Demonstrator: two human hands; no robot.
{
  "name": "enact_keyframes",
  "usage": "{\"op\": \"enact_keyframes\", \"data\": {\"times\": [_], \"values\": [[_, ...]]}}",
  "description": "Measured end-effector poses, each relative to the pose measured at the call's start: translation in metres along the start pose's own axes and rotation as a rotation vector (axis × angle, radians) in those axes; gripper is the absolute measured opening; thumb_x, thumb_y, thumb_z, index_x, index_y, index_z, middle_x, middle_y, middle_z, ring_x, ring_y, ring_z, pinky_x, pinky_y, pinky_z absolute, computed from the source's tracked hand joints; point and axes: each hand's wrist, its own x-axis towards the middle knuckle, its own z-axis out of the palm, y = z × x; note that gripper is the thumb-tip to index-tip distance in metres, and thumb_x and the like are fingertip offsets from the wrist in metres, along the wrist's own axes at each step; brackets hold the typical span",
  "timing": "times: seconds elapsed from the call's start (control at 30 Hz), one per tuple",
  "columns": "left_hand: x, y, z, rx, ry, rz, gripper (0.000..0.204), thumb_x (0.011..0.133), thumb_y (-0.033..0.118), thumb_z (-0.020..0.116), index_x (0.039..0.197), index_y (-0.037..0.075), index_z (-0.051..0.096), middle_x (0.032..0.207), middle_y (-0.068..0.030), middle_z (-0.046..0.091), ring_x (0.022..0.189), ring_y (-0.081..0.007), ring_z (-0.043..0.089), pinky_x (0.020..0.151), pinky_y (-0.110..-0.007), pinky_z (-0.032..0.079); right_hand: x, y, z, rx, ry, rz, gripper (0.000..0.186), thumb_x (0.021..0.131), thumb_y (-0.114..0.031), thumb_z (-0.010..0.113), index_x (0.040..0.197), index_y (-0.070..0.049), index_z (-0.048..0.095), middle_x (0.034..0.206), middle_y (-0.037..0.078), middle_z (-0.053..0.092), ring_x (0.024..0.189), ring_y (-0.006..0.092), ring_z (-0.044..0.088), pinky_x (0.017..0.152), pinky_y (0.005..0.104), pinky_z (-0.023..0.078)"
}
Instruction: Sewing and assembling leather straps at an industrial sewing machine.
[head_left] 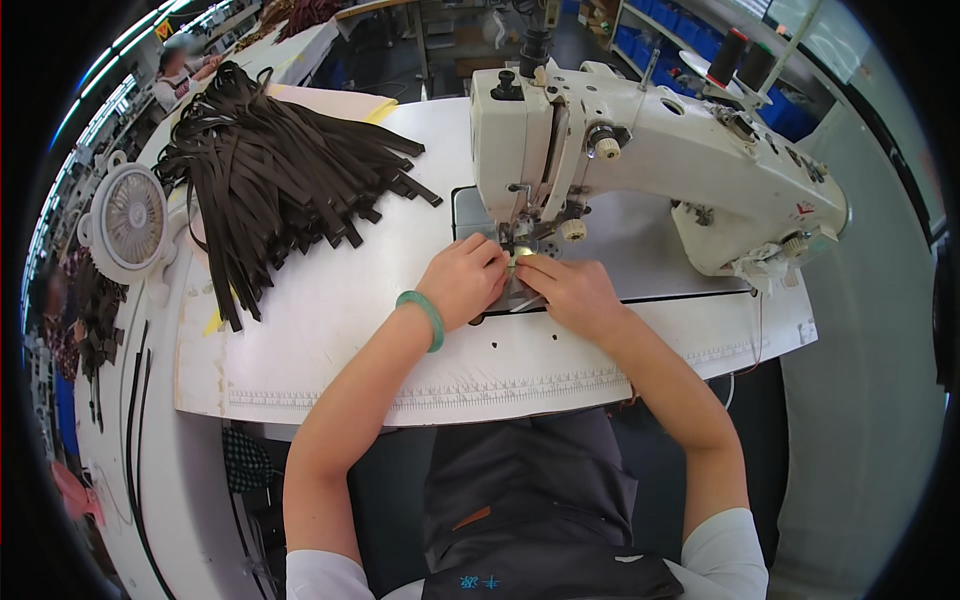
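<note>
Holding a small piece (pixel 514 262), mostly hidden, at the needle of the sewing machine (pixel 650 145), with the left hand (pixel 466 281) and right hand (pixel 577 291) close together, fingertips almost meeting. Curling the left fingers inward, pinched on it; extending the right ones, flatter, pressed together. Working right of dark straps (pixel 270 165) on the bench (pixel 285 345).

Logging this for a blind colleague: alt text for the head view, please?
The left hand, a green bangle at its wrist, and the right hand nearly meet at the needle area of a white industrial sewing machine; whatever they hold is indistinct. Dark brown straps lie heaped on the white table left of the machine, with a white fan farther left.
</note>
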Motion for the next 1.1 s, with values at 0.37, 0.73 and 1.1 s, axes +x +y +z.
{"op": "enact_keyframes", "data": {"times": [0.37, 0.73, 1.1], "values": [[0.001, -0.013, 0.005, -0.19, 0.047, -0.257, 0.016, 0.07, 0.006, 0.061, 0.086, 0.003, 0.064, 0.087, -0.0077, 0.058, 0.082, -0.0244, 0.053, 0.072, -0.032, 0.047, -0.003, -0.002, -0.007, -0.035, -0.01, 0.029, 0.018, 0.068, -0.008, 0.06, 0.086, -0.009, 0.059, 0.083, 0.001, 0.056, 0.057, 0.0196, 0.058, 0.047, 0.0309, 0.045], [0.023, -0.063, 0.02, -0.216, -0.225, -0.177, 0.02, 0.078, 0.012, 0.052, 0.094, 0.009, 0.063, 0.114, -0.0028, 0.054, 0.12, -0.0236, 0.038, 0.096, -0.04, 0.031, -0.052, -0.019, -0.05, 0.133, 0.16, 0.148, 0.029, 0.062, 0.0, 0.062, 0.09, -0.008, 0.062, 0.076, 0.003, 0.059, 0.058, 0.0204, 0.058, 0.049, 0.0305, 0.044], [0.026, -0.058, 0.012, -0.183, -0.194, -0.164, 0.021, 0.077, 0.014, 0.053, 0.094, 0.007, 0.064, 0.094, -0.0109, 0.059, 0.1, -0.0297, 0.047, 0.092, -0.038, 0.033, -0.136, 0.274, -0.259, -0.953, 0.932, 0.749, 0.039, 0.09, -0.029, 0.041, 0.109, 0.002, 0.054, 0.096, 0.016, 0.059, 0.084, 0.0287, 0.056, 0.08, 0.0381, 0.041]]}}
